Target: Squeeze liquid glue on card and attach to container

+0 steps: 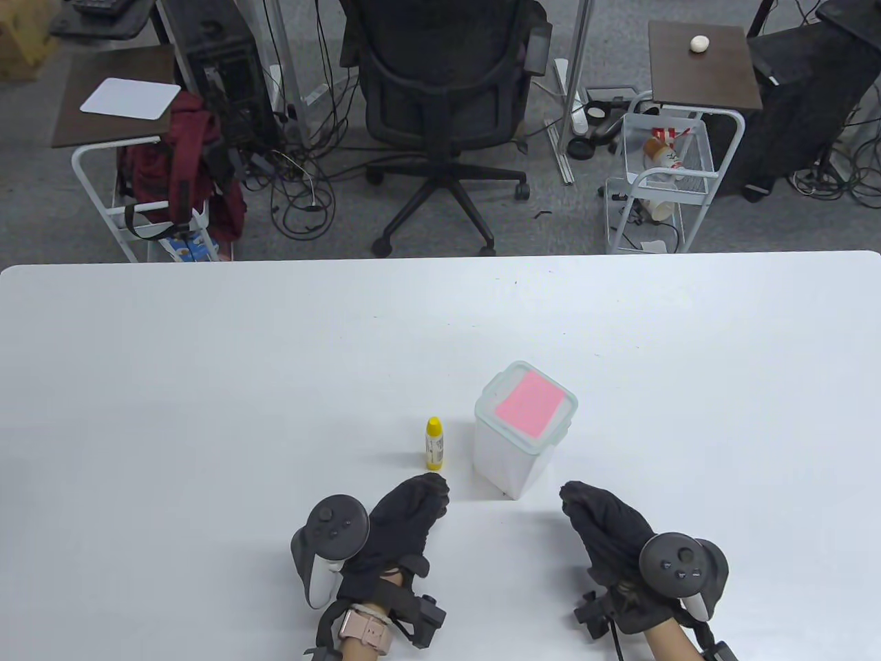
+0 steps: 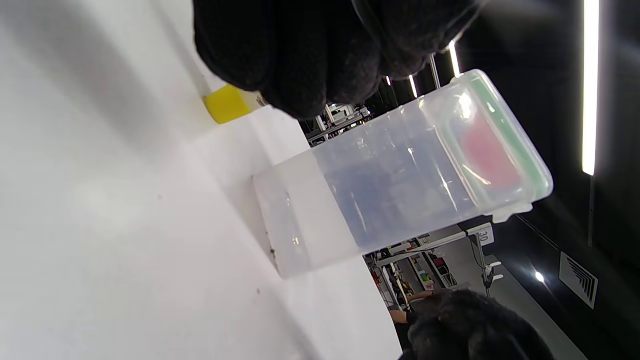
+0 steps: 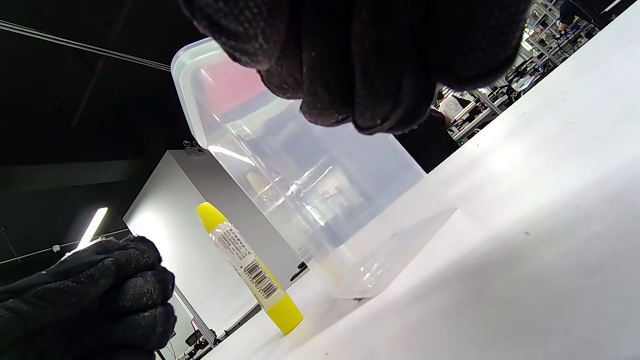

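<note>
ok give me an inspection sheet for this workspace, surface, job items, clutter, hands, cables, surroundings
surface: white table, a few small dark specks
job's things: clear container upright, lid on, pink card lying on the lid; yellow glue bottle upright beside it, apart, cap on
clutter: nothing seen on the table
grippers: left hand and right hand rest on the table near the things, fingers curled, holding nothing
cables: tangle on the floor beyond the table
surroundings: office chair, red backpack on a side cart, white wire cart
</note>
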{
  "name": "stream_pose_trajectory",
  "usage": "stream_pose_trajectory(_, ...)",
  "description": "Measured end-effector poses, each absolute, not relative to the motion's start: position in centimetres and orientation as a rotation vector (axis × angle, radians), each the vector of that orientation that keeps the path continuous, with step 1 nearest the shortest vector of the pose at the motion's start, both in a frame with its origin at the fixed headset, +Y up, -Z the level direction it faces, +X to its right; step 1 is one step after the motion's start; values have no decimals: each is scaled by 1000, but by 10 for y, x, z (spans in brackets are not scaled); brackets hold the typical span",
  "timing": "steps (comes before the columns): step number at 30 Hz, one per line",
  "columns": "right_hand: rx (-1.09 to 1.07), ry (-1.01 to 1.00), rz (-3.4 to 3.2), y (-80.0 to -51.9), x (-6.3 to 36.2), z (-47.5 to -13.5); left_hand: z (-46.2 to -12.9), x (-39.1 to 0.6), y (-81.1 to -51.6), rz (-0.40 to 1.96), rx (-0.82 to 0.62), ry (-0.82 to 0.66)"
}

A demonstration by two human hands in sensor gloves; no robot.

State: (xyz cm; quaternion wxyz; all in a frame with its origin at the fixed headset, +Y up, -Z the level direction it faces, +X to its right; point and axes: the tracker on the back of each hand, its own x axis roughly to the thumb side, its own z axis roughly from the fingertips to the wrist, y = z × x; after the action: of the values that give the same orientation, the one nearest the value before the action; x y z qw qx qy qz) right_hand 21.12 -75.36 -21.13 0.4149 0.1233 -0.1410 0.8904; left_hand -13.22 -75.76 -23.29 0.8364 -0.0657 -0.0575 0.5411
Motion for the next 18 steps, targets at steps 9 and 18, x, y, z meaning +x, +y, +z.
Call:
stream_pose_trajectory(9, 328, -375, 2261, -750, 212, -211, -232, -142, -753, 1146, -94, -94)
stream_pose_trajectory(18, 236, -639, 2292, -707, 245, -220, -235, -156, -725, 1087, 38, -50)
